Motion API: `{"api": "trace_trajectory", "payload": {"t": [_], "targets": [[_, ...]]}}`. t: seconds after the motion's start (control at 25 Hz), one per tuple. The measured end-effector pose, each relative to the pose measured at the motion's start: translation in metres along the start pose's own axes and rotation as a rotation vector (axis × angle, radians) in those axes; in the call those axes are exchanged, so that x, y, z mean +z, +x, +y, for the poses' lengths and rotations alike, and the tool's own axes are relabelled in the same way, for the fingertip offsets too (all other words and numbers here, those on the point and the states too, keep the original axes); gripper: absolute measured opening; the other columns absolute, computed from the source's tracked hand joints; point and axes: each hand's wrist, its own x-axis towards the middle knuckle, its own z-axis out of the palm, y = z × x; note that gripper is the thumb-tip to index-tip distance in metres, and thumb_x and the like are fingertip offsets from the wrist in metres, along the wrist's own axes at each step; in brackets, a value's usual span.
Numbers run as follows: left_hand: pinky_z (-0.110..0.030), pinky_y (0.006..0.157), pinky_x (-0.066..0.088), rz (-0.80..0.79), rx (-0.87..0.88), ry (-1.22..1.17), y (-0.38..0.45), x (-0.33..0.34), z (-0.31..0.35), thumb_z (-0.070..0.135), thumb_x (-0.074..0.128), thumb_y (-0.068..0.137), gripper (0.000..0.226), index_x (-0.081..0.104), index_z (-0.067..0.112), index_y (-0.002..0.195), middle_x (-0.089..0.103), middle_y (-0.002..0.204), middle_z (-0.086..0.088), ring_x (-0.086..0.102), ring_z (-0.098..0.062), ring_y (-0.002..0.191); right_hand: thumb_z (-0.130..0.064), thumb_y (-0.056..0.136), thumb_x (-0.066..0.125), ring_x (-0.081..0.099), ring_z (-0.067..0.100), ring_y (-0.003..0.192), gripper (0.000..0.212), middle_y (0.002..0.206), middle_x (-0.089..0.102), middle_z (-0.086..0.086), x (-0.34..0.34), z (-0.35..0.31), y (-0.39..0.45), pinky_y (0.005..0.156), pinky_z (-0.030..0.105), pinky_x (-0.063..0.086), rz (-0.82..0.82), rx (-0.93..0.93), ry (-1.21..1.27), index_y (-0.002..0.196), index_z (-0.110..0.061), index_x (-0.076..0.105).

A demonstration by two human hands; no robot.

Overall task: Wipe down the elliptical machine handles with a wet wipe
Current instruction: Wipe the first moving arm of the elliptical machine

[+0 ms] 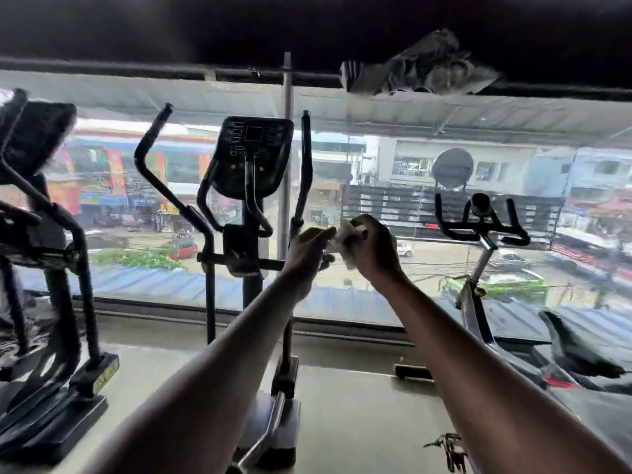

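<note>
A: Start at your left. What's there?

B: Another machine (44,234) at the far left, not yours to clean. Next to it stands the elliptical machine (246,206), with its left handle (150,148) angled up beside the console (253,155) and its right handle (306,159) rising just right of the console.

A: And your hands?

B: Your left hand (309,254) is raised just right of that right handle's lower stretch, its fingers pinched shut on one edge of the wet wipe (345,241). Your right hand (374,249) is closed on the other side, so the white wipe is bunched between the two, in the air, touching no part of the machine.

A: So which step is this?

B: By my reading, you're readying the wipe, opening or folding it. No handle has been touched.

A: What does the next move call for?

B: Probably settling the wipe into one hand, then wrapping it around the nearest handle, the right one, and running along the grip. The left handle is a longer reach across the console. The exercise bike (478,230) on your right is not part of the job.
</note>
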Motion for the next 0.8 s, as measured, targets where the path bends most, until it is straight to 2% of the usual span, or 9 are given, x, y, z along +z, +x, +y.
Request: {"api": "trace_trajectory", "payload": {"t": [0.08, 0.24, 0.36, 0.44, 0.56, 0.68, 0.8], "targets": [[-0.019, 0.052, 0.041, 0.011, 0.058, 0.032, 0.052, 0.01, 0.002, 0.022, 0.059, 0.094, 0.012, 0.061, 0.016, 0.083, 0.06, 0.072, 0.0, 0.055, -0.015, 0.058, -0.031, 0.085, 0.067, 0.067, 0.023, 0.072, 0.015, 0.078, 0.072, 0.003, 0.014, 0.021, 0.05, 0.061, 0.036, 0.054, -0.034, -0.029, 0.045, 0.087, -0.016, 0.067], [-0.024, 0.058, 0.046, 0.06, 0.146, 0.06, 0.151, 0.037, 0.009, 0.015, 0.053, 0.096, 0.019, 0.06, 0.019, 0.079, 0.059, 0.068, 0.0, 0.055, -0.013, 0.057, -0.042, 0.087, 0.064, 0.066, 0.013, 0.071, 0.022, 0.079, 0.072, -0.003, 0.036, 0.06, 0.143, 0.06, 0.029, 0.049, -0.154, -0.194, 0.119, 0.092, -0.022, 0.072], [-0.028, 0.063, 0.05, 0.076, 0.218, 0.125, 0.233, 0.048, 0.014, 0.016, 0.05, 0.098, 0.023, 0.063, 0.017, 0.08, 0.065, 0.071, -0.002, 0.06, -0.016, 0.061, -0.04, 0.09, 0.062, 0.054, -0.003, 0.053, 0.029, 0.057, 0.063, -0.007, 0.052, 0.09, 0.233, 0.05, 0.021, 0.04, -0.114, -0.3, 0.112, 0.066, -0.025, 0.066], [-0.027, 0.062, 0.049, 0.1, 0.255, 0.216, 0.282, 0.043, 0.017, 0.019, 0.052, 0.097, 0.02, 0.065, 0.016, 0.083, 0.069, 0.074, -0.003, 0.061, -0.016, 0.062, -0.041, 0.091, 0.061, 0.054, -0.005, 0.052, 0.035, 0.054, 0.059, -0.011, 0.068, 0.102, 0.279, 0.055, 0.021, 0.04, -0.099, -0.329, 0.083, 0.06, -0.026, 0.063], [-0.022, 0.055, 0.045, 0.196, 0.263, 0.243, 0.359, 0.04, 0.016, 0.018, 0.057, 0.095, 0.011, 0.065, 0.013, 0.09, 0.068, 0.074, -0.004, 0.057, -0.014, 0.06, -0.039, 0.094, 0.057, 0.067, 0.01, 0.072, 0.033, 0.071, 0.072, -0.003, 0.102, 0.128, 0.349, 0.073, 0.025, 0.048, -0.13, -0.368, 0.064, 0.08, -0.014, 0.073], [-0.016, 0.05, 0.043, 0.234, 0.317, 0.286, 0.426, 0.037, 0.008, 0.016, 0.056, 0.095, 0.013, 0.066, 0.015, 0.086, 0.067, 0.075, -0.003, 0.055, -0.009, 0.06, -0.036, 0.097, 0.051, 0.066, 0.018, 0.073, 0.038, 0.071, 0.071, 0.002, 0.143, 0.144, 0.41, 0.075, 0.028, 0.049, -0.127, -0.456, 0.014, 0.075, -0.012, 0.07], [-0.023, 0.059, 0.043, 0.315, 0.354, 0.289, 0.493, 0.024, 0.005, 0.018, 0.057, 0.093, 0.019, 0.066, 0.023, 0.077, 0.069, 0.077, -0.001, 0.056, -0.012, 0.066, -0.029, 0.099, 0.05, 0.067, 0.025, 0.083, 0.035, 0.082, 0.073, 0.009, 0.189, 0.162, 0.461, 0.081, 0.031, 0.051, -0.099, -0.583, -0.051, 0.074, -0.016, 0.07]]}}
